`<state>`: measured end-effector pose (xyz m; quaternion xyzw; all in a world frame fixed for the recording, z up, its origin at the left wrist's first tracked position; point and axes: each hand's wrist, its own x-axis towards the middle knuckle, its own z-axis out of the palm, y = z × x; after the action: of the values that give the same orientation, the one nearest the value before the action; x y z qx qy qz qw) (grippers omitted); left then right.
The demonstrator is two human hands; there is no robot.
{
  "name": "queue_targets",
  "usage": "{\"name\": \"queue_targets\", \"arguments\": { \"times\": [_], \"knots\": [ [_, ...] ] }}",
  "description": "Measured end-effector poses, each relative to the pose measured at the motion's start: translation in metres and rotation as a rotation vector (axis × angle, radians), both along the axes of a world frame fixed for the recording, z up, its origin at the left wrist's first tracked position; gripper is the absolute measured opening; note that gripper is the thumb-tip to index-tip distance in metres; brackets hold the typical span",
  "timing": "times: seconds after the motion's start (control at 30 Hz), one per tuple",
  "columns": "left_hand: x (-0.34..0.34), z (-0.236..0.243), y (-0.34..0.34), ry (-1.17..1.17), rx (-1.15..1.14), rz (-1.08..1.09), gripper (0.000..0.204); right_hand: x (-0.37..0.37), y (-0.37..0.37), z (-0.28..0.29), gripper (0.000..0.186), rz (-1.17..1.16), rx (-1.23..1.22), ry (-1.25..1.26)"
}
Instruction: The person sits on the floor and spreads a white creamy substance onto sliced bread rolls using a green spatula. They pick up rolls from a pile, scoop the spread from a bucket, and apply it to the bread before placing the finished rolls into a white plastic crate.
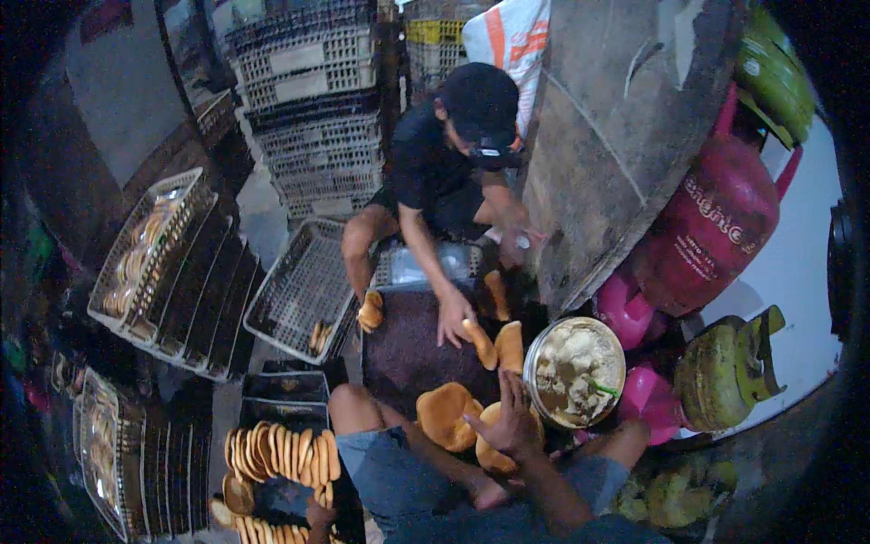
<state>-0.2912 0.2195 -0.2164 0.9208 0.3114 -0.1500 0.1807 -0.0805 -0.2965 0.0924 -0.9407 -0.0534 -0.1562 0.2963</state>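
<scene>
At the lower left, my left hand point(319, 513) is closed around a flat piece of bread point(324, 495) beside a tray of bread; its fingers are partly hidden. My right hand point(509, 424) has its fingers spread over a round, flat bread point(494, 451) lying in front of me. Another round bread point(446, 415) lies just left of it. To the right of that hand stands a round tub point(578, 372) of pale cream with a green-handled tool point(602, 389) in it. Across from me, a co-worker's hand point(456, 317) reaches over a dark brown surface point(412, 340) toward a piece of bread point(480, 344).
Rows of bread point(283, 451) stand on edge at the lower left. Stacked crates point(313, 136) rise behind, and an open crate point(304, 290) sits left of the co-worker point(426, 168). Gas cylinders, one pink point(711, 227) and one green point(725, 372), stand at the right.
</scene>
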Motion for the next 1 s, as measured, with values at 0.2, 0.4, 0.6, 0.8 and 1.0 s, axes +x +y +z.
{"name": "queue_targets", "arguments": {
  "times": [0.2,0.4,0.6,0.8,1.0],
  "knots": [
    [0.050,0.071,0.023,0.242,-0.058,0.015,0.071,0.002,-0.003,-0.003,0.104,0.067,0.126,-0.045],
    [0.074,0.177,0.043,0.144,-0.104,-0.073,0.067,-0.004,-0.010,-0.015,0.100,0.059,0.290,-0.035],
    [0.149,0.332,-0.039,-0.478,-0.139,-0.342,0.064,-0.008,-0.004,-0.010,0.086,0.238,0.756,0.244],
    [0.184,0.420,-0.193,-0.955,-0.126,-1.009,0.065,0.003,0.026,0.007,0.061,0.613,1.569,0.806],
    [0.187,0.346,-0.248,-0.938,0.001,-1.188,0.061,0.006,0.008,0.009,0.065,0.371,1.369,0.823]
  ]
}}
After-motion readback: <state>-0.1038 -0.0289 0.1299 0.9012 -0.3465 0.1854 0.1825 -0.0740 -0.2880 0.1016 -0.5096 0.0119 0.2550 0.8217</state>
